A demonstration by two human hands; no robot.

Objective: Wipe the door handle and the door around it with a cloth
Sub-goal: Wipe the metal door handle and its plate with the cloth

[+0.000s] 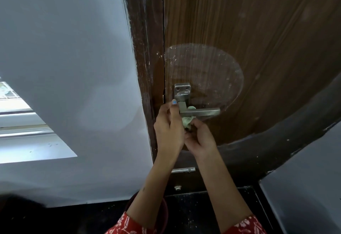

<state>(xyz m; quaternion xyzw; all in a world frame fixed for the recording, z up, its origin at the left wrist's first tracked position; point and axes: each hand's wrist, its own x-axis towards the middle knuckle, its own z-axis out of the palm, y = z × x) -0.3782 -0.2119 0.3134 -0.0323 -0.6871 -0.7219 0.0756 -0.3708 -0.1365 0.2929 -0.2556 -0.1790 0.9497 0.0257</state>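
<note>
we hold our left hand curled around the neck of the metal door handle, while our right hand pinches a pale green cloth (bunched under the lever) against the brown door.

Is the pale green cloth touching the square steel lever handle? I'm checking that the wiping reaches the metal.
Touching. The head view shows the pale green cloth bunched against the square steel lever handle, showing above and below the bar.
</note>
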